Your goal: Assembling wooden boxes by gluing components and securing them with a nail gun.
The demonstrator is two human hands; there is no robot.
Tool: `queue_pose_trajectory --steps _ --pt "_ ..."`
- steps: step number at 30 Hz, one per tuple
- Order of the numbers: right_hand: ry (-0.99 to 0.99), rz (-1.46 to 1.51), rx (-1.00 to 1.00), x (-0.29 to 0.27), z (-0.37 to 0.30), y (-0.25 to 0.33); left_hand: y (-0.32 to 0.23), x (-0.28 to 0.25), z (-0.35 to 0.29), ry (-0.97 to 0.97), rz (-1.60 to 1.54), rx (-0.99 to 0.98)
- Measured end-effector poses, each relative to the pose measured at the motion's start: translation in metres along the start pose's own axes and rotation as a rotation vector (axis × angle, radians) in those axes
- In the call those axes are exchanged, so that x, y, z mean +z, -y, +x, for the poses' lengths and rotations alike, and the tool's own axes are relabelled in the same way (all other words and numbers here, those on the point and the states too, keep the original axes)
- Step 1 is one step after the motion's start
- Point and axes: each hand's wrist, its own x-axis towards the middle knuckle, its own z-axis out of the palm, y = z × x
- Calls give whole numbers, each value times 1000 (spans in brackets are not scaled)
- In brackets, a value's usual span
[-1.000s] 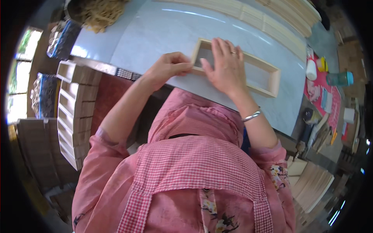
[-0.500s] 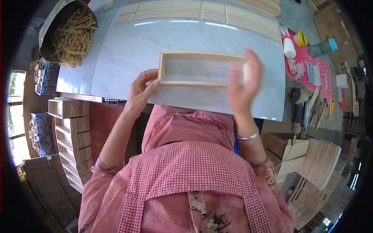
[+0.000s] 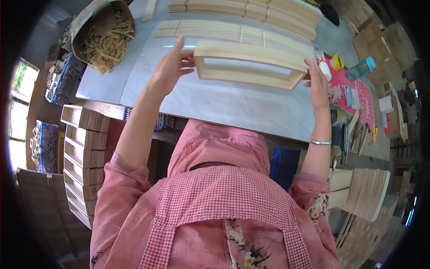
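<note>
And here the pale wooden frame [image 3: 251, 54] is held right between the two hands, tilted over the grey desk [image 3: 224, 107], beyond the gingham apron [image 3: 233, 193]. Its long axis is laid from left to right, nearly square across the body, with the right end dipped a little closer to the lap than the left. Through the middle of it, a pale strip of the desk top can be seen. Neither hand is favoured: one short end is taken by each, so the whole length of the frame is spanned from palm to palm.

At the left end, the left hand [image 3: 169, 67] is set with the thumb raised and the fingers parted, the frame's corner met by the fingertips only, a light end grip by the look of it. Over on the right, the right hand [image 3: 318, 83] is curled loosely around the opposite end, the wrist circled by a silver bangle [image 3: 320, 143]. How many of those right fingertips are pressed on the wood is hard to tell, as they are partly hidden behind the end. Nothing else is held by either hand.

Behind the frame, the flat wooden strips [image 3: 197, 30] are laid roughly parallel to it, near its far side but not gripped.
</note>
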Motion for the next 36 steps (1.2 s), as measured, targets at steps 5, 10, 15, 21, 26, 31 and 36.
queue_pose_trajectory --steps 5,10,15,21,26,31,36 --pt "137 -203 139 -1 12 -32 13 -2 7 -65 -72 -233" --pt "149 -205 324 3 5 -47 30 -3 14 -4 -22 -340" --pt "109 -190 393 20 13 -63 43 -17 27 -4 68 -305" --pt "-56 46 32 25 9 -65 31 6 11 -54 60 60" --pt "297 -182 160 9 -22 -97 68 2 -30 -110 150 54" --pt "-208 -611 -379 -47 50 -161 73 5 -63 -219 228 23" --pt "-434 -994 97 -94 119 -188 75 1 -78 -364 177 57"
